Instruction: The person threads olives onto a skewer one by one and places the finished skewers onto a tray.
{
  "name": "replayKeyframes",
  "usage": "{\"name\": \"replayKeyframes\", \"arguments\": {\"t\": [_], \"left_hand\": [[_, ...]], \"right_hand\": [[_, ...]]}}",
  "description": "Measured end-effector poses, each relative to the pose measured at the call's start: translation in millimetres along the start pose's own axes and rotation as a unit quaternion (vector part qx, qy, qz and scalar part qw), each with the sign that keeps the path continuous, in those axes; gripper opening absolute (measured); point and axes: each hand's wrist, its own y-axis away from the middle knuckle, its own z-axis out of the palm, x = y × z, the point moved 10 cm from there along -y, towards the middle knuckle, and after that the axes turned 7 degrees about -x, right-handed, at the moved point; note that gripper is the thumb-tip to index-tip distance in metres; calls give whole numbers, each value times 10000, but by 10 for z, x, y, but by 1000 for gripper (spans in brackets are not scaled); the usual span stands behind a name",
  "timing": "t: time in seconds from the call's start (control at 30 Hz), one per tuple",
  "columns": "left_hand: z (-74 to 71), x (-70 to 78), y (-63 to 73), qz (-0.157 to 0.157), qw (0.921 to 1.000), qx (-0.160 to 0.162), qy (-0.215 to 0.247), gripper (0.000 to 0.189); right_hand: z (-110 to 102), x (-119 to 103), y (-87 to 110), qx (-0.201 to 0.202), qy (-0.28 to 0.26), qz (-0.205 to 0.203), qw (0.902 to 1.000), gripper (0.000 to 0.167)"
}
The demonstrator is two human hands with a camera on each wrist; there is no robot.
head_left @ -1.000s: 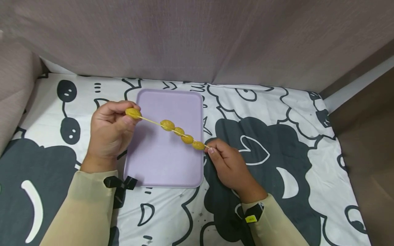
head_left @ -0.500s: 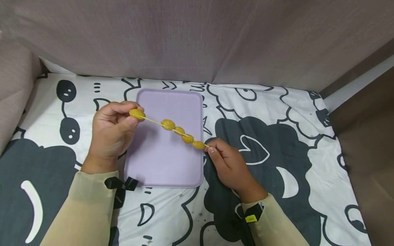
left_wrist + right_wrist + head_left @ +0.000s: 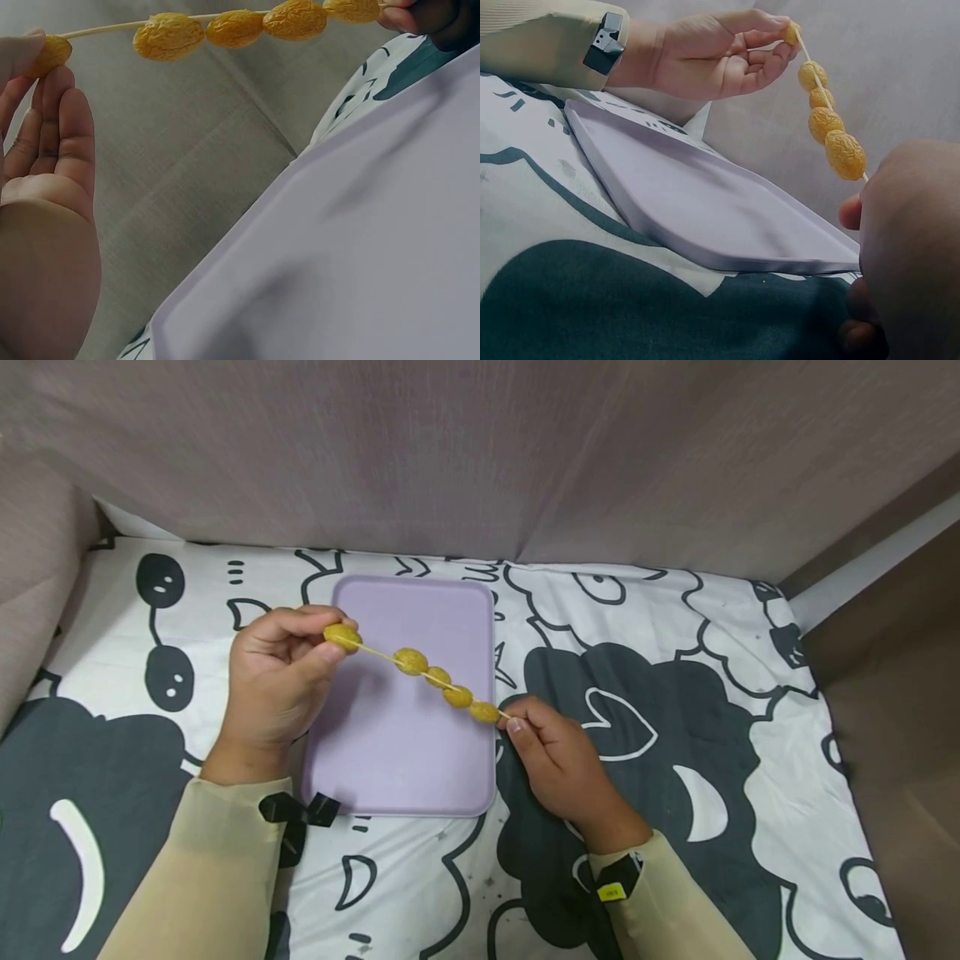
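Observation:
Several wrinkled yellow oval fruits, perhaps dried or preserved, are threaded on a thin wooden skewer (image 3: 379, 653) held slanting above a pale purple tray (image 3: 405, 768). With thumb and fingertips my left hand (image 3: 273, 681) pinches the end fruit (image 3: 342, 637), which sits on the skewer's upper left end. A bare length of stick separates it from the closely bunched fruits (image 3: 845, 155) farther down. At the lower right end, my right hand (image 3: 555, 760) pinches the skewer between thumb and forefinger, just past the last fruit (image 3: 484, 712).
The tray lies on a white cloth (image 3: 405, 893) printed with dark cartoon shapes. Behind it hangs a grey-brown fabric (image 3: 480, 460). A brown surface (image 3: 900, 735) borders the cloth on the right.
My left hand has slid slightly right with its fruit, and the gap to the bunched fruits has narrowed. My right hand and the other fruits have hardly moved.

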Motion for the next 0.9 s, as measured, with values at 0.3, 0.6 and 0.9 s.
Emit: {"name": "replayKeyframes", "arguments": {"t": [0.3, 0.6, 0.9], "left_hand": [[26, -7, 2, 74, 9989, 130, -436, 29], [71, -25, 3, 55, 9978, 20, -659, 28], [107, -47, -3, -12, 9974, -100, -712, 28]], "right_hand": [[-3, 20, -1, 29, 13, 74, 10000, 17], [-5, 18, 0, 40, 53, 128, 9999, 17], [-3, 17, -2, 56, 38, 103, 9999, 17]]}}
